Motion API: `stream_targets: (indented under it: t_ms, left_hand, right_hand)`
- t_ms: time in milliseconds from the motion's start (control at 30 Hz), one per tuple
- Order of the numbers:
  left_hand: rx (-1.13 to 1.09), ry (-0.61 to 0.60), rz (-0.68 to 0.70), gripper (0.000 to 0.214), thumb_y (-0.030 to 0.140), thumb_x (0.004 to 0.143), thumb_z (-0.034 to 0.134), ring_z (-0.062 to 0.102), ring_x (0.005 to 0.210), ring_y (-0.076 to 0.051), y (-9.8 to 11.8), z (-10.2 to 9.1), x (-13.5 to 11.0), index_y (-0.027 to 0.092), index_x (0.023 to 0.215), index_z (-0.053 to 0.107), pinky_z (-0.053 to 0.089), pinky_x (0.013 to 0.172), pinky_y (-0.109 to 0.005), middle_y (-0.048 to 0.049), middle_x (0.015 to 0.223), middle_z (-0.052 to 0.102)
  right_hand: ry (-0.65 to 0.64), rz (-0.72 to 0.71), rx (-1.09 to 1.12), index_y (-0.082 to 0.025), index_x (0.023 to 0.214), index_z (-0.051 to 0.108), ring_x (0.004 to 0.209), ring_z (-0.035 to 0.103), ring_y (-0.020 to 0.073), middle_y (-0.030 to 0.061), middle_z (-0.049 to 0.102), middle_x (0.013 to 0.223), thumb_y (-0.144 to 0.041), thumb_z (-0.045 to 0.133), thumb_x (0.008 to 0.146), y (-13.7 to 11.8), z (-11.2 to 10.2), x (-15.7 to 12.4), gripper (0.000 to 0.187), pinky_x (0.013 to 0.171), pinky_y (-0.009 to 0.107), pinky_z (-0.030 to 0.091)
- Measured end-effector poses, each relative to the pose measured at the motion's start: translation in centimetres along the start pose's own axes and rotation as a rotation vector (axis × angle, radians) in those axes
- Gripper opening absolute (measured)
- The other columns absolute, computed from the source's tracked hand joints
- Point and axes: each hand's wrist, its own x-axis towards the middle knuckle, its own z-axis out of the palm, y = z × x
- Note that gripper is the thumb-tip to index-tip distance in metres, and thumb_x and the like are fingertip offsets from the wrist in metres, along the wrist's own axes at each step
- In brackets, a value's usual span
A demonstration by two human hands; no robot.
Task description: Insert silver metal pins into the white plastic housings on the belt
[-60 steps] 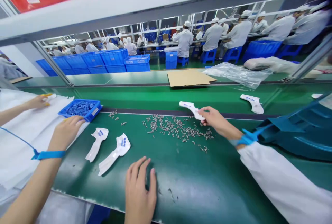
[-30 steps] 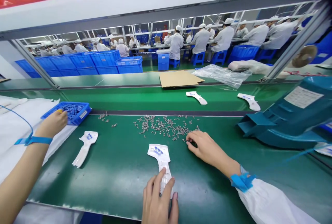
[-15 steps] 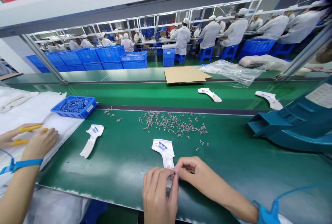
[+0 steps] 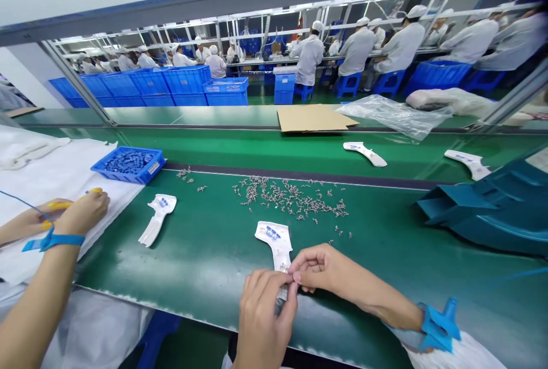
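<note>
A white handle-shaped plastic part (image 4: pixel 274 239) with small blue inserts lies on the green bench near me. My left hand (image 4: pixel 262 315) is closed round its narrow lower end. My right hand (image 4: pixel 319 271) pinches something tiny at that same end, fingers pressed together. A scatter of small silver screws (image 4: pixel 291 197) lies just beyond the part.
A second white part (image 4: pixel 156 218) lies to the left. A co-worker's hands (image 4: pixel 75 215) work at left beside a blue tray (image 4: pixel 128 163) of small pieces. Two white parts (image 4: pixel 365 153) ride the belt behind. A teal bin (image 4: pixel 492 209) stands at right. Cardboard (image 4: pixel 312 118) lies beyond.
My right hand left the screw pile and came to the part's lower end, meeting my left hand there. The parts on the belt drifted right. The co-worker's hand left the blue tray.
</note>
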Motion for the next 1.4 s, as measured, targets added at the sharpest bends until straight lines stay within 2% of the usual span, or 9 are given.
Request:
stream_targets:
  t_ms: [167,300,400,600,800,1100,1400]
  left_hand:
    - [0.008,-0.055,-0.046,0.013,0.017,0.095,0.053,0.065,0.09,-0.017,-1.5,-1.4,0.1,0.022,0.103,0.062,0.053,0.079,-0.031,-0.004,0.096,0.07]
    - [0.075,-0.212,-0.048,0.03,0.022,0.094,0.055,0.056,0.123,-0.022,-2.6,-2.3,0.6,0.025,0.125,0.057,0.05,0.101,-0.04,-0.0065,0.13,0.064]
    - [0.145,-0.327,-0.019,0.046,0.025,0.092,0.059,0.043,0.138,-0.026,-2.6,-2.2,0.6,0.026,0.137,0.05,0.045,0.108,-0.046,-0.006,0.146,0.053]
    - [0.197,-0.368,-0.042,0.049,0.03,0.094,0.057,0.042,0.14,-0.028,-2.0,-1.6,0.4,0.024,0.141,0.046,0.044,0.108,-0.05,-0.0056,0.146,0.054]
    - [0.177,-0.415,-0.067,0.05,0.032,0.095,0.056,0.038,0.142,-0.028,-2.1,-1.6,0.4,0.025,0.142,0.043,0.041,0.11,-0.051,-0.0034,0.15,0.05]
    - [0.15,-0.417,-0.072,0.049,0.031,0.094,0.057,0.04,0.141,-0.028,-2.1,-1.7,0.5,0.023,0.14,0.045,0.041,0.11,-0.05,-0.0038,0.148,0.051]
    - [0.141,-0.421,-0.08,0.049,0.03,0.093,0.058,0.04,0.141,-0.028,-2.3,-1.6,0.7,0.024,0.14,0.046,0.041,0.11,-0.049,-0.004,0.147,0.052]
  right_hand:
    - [0.027,-0.016,-0.19,-0.017,0.084,0.075,0.062,0.055,0.0133,-0.0005,0.064,0.064,-0.033,0.068,0.083,-0.4,0.0,-0.2,0.017,0.06,0.024,0.042]
    - [0.082,-0.054,-0.281,-0.019,0.081,0.068,0.065,0.058,0.0142,-0.0007,0.066,0.068,-0.025,0.064,0.082,-0.1,0.5,0.1,0.007,0.061,0.024,0.043]
    - [0.129,-0.086,-0.439,-0.02,0.082,0.067,0.066,0.057,0.0148,-0.0002,0.066,0.071,-0.028,0.061,0.085,-0.2,0.6,0.6,0.011,0.06,0.024,0.042]
    - [0.182,-0.093,-0.671,-0.021,0.08,0.069,0.064,0.053,0.0144,-0.0007,0.062,0.07,-0.029,0.058,0.087,-0.7,0.9,1.3,0.015,0.056,0.024,0.035]
    - [0.182,-0.063,-0.645,-0.022,0.083,0.065,0.063,0.052,0.0138,-0.0022,0.061,0.069,-0.03,0.056,0.09,-0.8,1.4,0.8,0.014,0.056,0.024,0.034]
    - [0.229,-0.076,-0.643,-0.023,0.082,0.058,0.063,0.05,0.0138,-0.0038,0.056,0.068,-0.028,0.051,0.091,-0.3,2.0,0.6,0.013,0.057,0.023,0.035]
    - [0.226,-0.049,-0.643,-0.024,0.086,0.053,0.064,0.052,0.014,-0.0053,0.056,0.068,-0.027,0.051,0.091,0.3,1.7,0.9,0.006,0.058,0.024,0.036]
